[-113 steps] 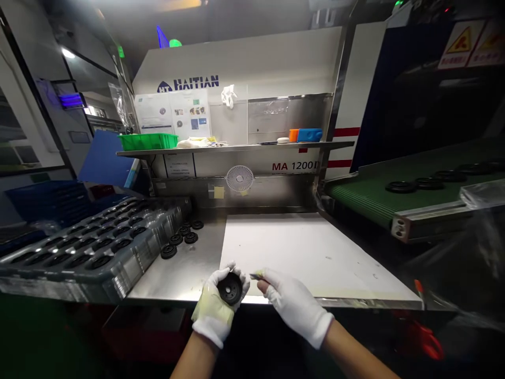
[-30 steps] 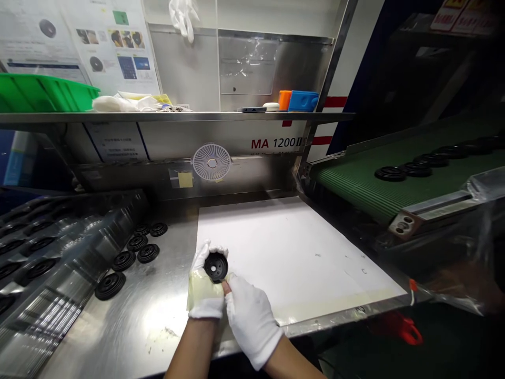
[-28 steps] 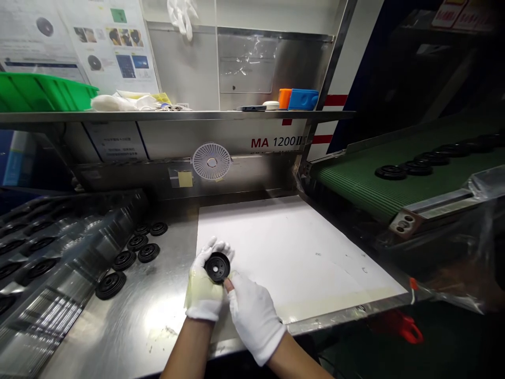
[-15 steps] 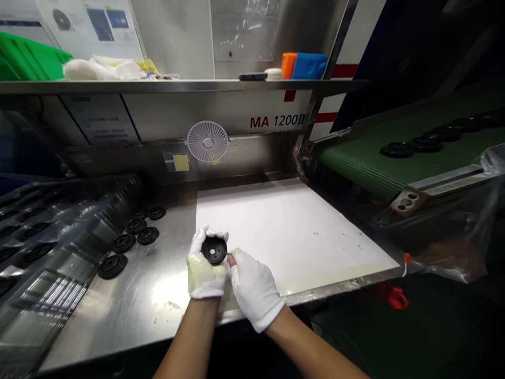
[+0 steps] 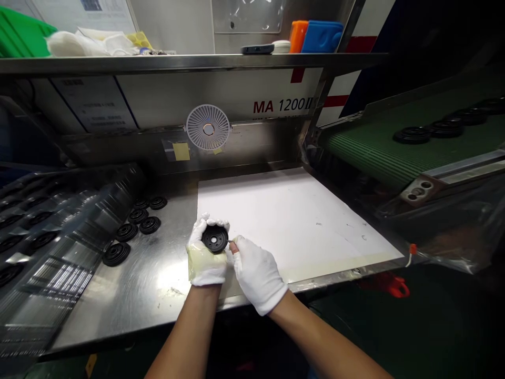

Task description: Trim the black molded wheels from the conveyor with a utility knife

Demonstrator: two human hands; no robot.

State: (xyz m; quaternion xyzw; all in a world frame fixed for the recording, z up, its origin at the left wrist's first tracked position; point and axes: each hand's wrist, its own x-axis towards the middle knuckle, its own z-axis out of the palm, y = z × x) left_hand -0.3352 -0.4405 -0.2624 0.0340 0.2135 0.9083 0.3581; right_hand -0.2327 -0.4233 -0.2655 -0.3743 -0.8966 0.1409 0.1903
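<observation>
My left hand (image 5: 205,258), in a white glove with a yellowish patch, is closed around a black ribbed wheel-like part (image 5: 215,239). The part's dished face, with a pale centre hole, is turned up towards me. My right hand (image 5: 258,271), also white-gloved with the thumb tip bare, pinches a thin dark pointed tool (image 5: 231,241). The tool's tip is at the right rim of the part; most of it is hidden in the fingers. Several similar black parts (image 5: 139,216) lie on the metal table to the left of my hands.
A white sheet (image 5: 276,221) covers the table's right half. At left are stacked clear trays (image 5: 74,247) with black parts. A green conveyor (image 5: 366,152) carries more parts at right. A small fan (image 5: 208,128) stands behind, under a metal shelf (image 5: 197,62).
The view has tilted slightly down, so the surroundings sit higher in the picture. My hands keep the same hold, with the tool's tip still at the part's right rim.
</observation>
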